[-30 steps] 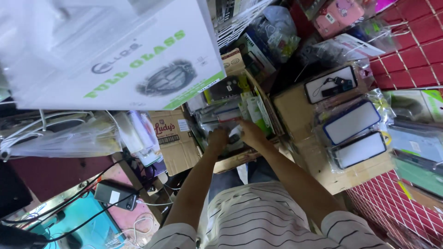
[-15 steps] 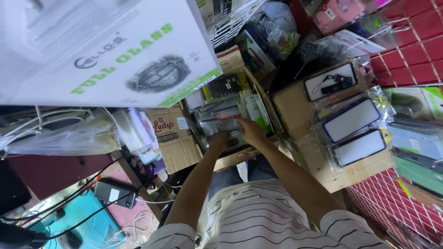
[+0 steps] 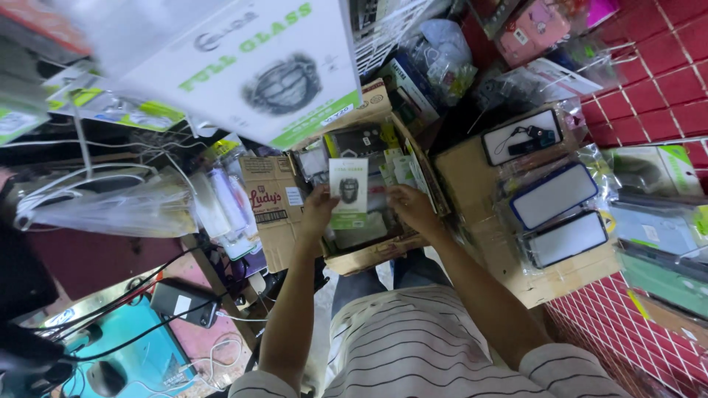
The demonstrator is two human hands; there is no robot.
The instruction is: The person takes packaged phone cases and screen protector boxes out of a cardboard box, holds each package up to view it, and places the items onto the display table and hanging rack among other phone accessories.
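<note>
Both hands meet over the open brown cardboard box (image 3: 372, 254), the left hand (image 3: 318, 210) pinching a flat white-and-green packet (image 3: 348, 193) upright by its edge, the right hand (image 3: 409, 208) loosely curled just beside it, above the box's near edge.

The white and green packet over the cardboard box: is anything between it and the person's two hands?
Nothing visible. The left hand grips the white and green packet at its left edge, above the open cardboard box of similar packets. The right hand is at the packet's right side; whether it touches cannot be told.
</note>
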